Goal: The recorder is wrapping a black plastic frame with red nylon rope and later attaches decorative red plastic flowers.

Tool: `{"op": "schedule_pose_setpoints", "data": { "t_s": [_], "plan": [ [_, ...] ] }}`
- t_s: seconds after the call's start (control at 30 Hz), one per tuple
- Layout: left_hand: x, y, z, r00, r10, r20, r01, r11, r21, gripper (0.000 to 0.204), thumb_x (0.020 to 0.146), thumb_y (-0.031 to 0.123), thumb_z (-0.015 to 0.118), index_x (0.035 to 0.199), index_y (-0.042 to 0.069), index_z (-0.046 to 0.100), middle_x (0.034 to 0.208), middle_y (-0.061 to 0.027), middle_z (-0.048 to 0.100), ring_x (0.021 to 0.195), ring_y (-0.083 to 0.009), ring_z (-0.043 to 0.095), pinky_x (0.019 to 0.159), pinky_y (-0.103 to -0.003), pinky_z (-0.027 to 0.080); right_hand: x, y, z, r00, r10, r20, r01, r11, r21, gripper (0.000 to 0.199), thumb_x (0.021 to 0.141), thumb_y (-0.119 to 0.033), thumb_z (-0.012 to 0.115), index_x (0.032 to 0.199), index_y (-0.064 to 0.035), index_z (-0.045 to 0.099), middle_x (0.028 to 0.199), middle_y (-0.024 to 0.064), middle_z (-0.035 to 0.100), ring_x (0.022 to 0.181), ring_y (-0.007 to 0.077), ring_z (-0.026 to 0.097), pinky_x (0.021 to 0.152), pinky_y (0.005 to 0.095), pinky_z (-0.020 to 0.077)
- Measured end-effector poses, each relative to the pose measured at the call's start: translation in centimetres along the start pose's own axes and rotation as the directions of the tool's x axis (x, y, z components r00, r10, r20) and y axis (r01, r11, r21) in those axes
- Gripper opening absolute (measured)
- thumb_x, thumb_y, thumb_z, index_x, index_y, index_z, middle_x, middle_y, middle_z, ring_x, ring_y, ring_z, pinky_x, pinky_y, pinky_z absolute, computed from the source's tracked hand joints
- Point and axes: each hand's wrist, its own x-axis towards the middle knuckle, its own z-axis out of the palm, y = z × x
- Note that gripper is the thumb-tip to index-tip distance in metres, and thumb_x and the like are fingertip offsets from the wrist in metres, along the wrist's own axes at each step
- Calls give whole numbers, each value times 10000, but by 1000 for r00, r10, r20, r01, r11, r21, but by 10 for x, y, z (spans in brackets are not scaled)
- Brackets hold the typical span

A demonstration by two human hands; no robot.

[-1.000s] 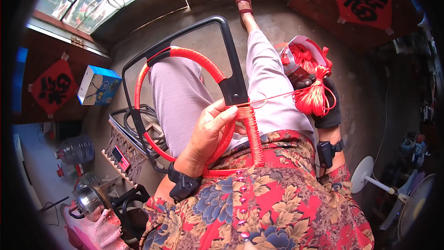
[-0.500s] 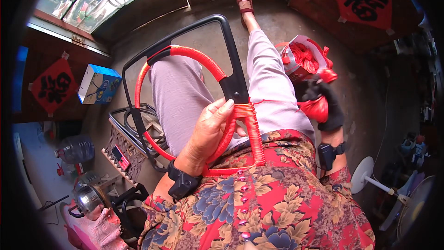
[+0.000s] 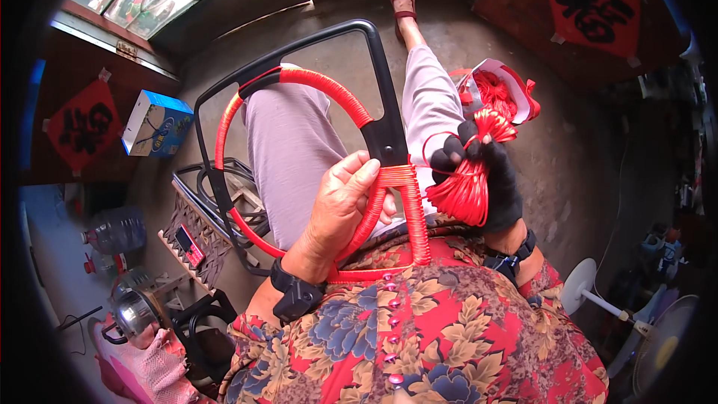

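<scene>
A black frame (image 3: 386, 144) with a ring and a squarish outer loop lies across my lap. Red cord (image 3: 416, 217) is wound tightly round much of the ring and the lower bars; short stretches stay black. My bare left hand (image 3: 345, 196) pinches the frame where the wound cord meets the black joint, thumb on top. To its right, my right hand (image 3: 499, 179), in a black glove, grips a bundle of shiny red cord (image 3: 465, 193) tied at its middle. A loose strand loops from the bundle near my fingers towards the frame.
A bag of red cord (image 3: 495, 93) stands on the floor beyond my right hand. A blue box (image 3: 158, 126) sits at far left. Nearer are a woven stool (image 3: 206, 251) with a red phone (image 3: 189, 245), a metal pot (image 3: 138, 319) and, at right, a white fan (image 3: 580, 288).
My right hand has come left and inward with the cord bundle, from out by the bag to close beside the frame. My left hand keeps its hold in the same place.
</scene>
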Motion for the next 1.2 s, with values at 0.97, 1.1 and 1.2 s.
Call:
{"op": "schedule_pose_setpoints", "data": {
  "t_s": [0.97,1.1,1.2],
  "plan": [
    [-18,-2,-17,961,210,-182,-187,973,136,464,983,387,422,1250,8,422,1018,-144,628,817,-186,648,640,-301,553,112,-98,-217,747,-664,43,434,438,-787,286,898,-122,571,1162,-24,526,1085,138,610,942,233,628,856,352,492],
    [-1,-3,12,949,312,-53,-294,930,223,635,954,476,427,1376,22,289,1164,-146,576,988,-194,616,780,-282,506,10,-54,11,610,-246,753,369,-753,-545,342,734,11,648,1068,-46,602,1081,119,634,951,302,634,824,402,506],
    [-2,-4,1,888,455,-75,-439,884,160,524,965,377,458,1355,40,369,1173,-115,582,1022,-197,596,918,-341,454,30,-16,52,532,282,798,572,-815,-93,421,796,-149,614,1215,-116,576,1291,95,524,1242,290,475,1009,447,382]
  ]
}}
